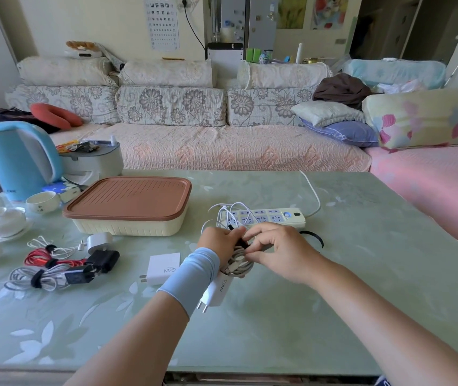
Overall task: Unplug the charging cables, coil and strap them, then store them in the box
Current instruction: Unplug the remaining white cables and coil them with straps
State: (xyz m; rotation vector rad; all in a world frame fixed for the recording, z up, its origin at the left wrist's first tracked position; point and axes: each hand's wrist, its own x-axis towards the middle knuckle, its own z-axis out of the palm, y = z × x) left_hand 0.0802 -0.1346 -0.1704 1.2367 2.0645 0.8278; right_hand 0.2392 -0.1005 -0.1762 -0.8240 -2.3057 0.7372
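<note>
Already, three strapped cables [38, 259] lay on the bench [278, 330], outside the shut box [127, 227]. The left hand [218, 242] gripped a white coil [240, 267] nearby; the right hand [280, 252] pinched its black strap [242, 243].

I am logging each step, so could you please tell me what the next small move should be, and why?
Probably wrap the black strap tight round the coiled cable and fasten it: the left hand grips that cable, the right hand pinches the strap against it, and the strap does not look fastened yet.
</note>
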